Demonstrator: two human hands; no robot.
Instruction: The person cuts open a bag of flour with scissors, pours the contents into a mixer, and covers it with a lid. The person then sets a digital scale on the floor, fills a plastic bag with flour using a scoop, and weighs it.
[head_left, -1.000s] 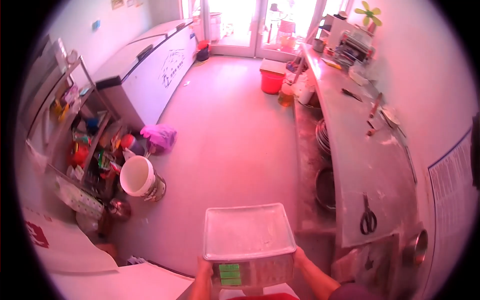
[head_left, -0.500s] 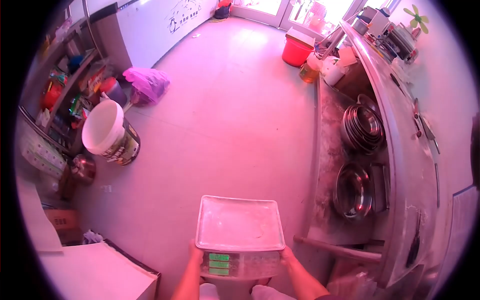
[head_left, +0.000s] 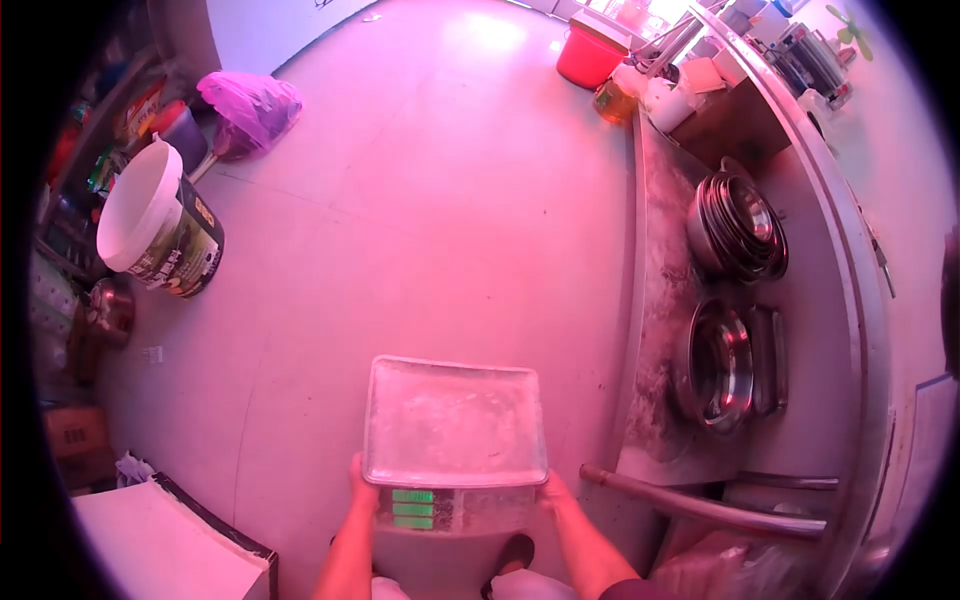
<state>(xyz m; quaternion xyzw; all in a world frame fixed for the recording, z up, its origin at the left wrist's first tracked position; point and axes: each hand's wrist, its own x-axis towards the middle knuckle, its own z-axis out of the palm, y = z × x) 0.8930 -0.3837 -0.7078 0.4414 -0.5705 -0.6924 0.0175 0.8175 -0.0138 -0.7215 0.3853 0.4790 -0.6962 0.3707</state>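
Left fingers (head_left: pixel 361 484): gripping the left side of the scale (head_left: pixel 470 508), partly hidden from us.
Right fingers (head_left: pixel 549 488): gripping its right side, also partly hidden.
Scale: lower centre of the frame, above the floor (head_left: pixel 420 220); we do best to keep it level, both grips even.
Tray (head_left: pixel 455 425): rectangular, raised rim, smudged surface.
Basin (head_left: pixel 722 365): right of frame, round, shiny metal.
Bucket (head_left: pixel 178 245): left of frame, tapered, smooth, plastic-looking.
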